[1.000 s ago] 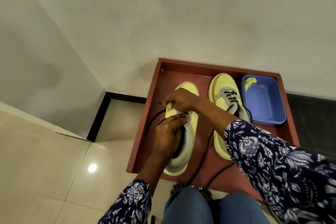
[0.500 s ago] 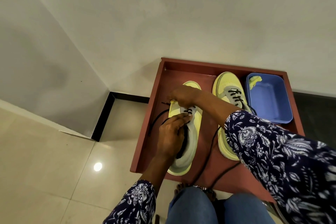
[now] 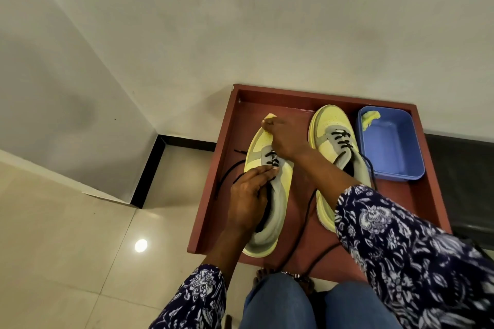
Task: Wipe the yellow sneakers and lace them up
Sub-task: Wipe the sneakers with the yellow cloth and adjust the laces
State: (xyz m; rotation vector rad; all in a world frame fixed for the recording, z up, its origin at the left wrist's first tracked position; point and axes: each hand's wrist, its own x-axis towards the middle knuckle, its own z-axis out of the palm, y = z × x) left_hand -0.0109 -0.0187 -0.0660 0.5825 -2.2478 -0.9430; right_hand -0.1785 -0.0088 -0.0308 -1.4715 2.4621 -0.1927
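Note:
Two yellow and grey sneakers stand side by side on a red-brown tray (image 3: 232, 141). My left hand (image 3: 247, 195) grips the left sneaker (image 3: 256, 147) at its tongue, fingertips by the lowest black lace crossings. My right hand (image 3: 287, 139) reaches across to that sneaker's toe and pinches a small yellow cloth (image 3: 269, 116) there. Loose black lace ends (image 3: 227, 171) trail off the left sneaker's side. The right sneaker (image 3: 330, 120) is partly laced, and its long black lace (image 3: 307, 211) runs down over the tray's front edge.
A blue plastic tub (image 3: 390, 147) with another yellow rag (image 3: 370, 117) in its far corner stands at the tray's right. The tray sits against a white wall. My knees in jeans (image 3: 278, 302) are at the tray's front edge, with cream tiled floor on the left.
My right hand has slid with the yellow cloth from beside the laces up to the left sneaker's toe. My left hand has stayed on the tongue.

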